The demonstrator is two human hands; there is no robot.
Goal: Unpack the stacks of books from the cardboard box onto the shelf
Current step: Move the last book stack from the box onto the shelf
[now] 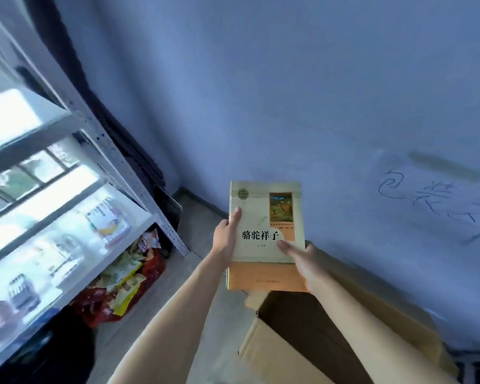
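Observation:
A stack of books [263,217], cream and orange cover with black Chinese title on top, is held up in front of me above the open cardboard box [311,336]. My left hand [227,236] grips its left edge, thumb lying on the cover. My right hand [302,259] grips the lower right edge, thumb across the cover. The white metal shelf [117,225] stands to the left, its boards glaring with reflected light. A colourful book [108,220] lies on one board.
Bags of snack packets in red, yellow and green [122,281] lie on the floor under the shelf. A blue-grey wall [288,92] with handwritten marks rises ahead. Dark fabric [128,139] hangs behind the shelf post. Grey floor lies between shelf and box.

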